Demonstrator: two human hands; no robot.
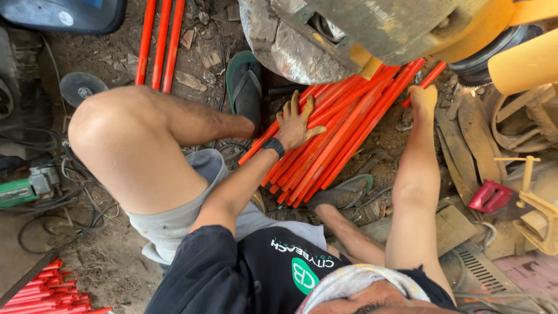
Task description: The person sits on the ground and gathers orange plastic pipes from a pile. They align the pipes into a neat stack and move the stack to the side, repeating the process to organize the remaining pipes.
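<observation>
rods: bundle of orange rods (343,131) on dirt floor (110,256), long axis running lower-left to upper-right | left hand (296,122): fingers spread flat on bundle's near half | right hand (423,99): curled on far tips, grip unclear

The far ends of the orange rods (331,139) run under the grey and yellow machine (372,29) and cannot be seen. The right hand (423,99) shows only its back, so its grip is unclear. The left hand (295,123) covers part of the bundle. 3 more rods (158,43) leave the top edge, and a red stack (49,291) is cut off at the bottom. The green tool (23,189) is clipped at the left.
</observation>
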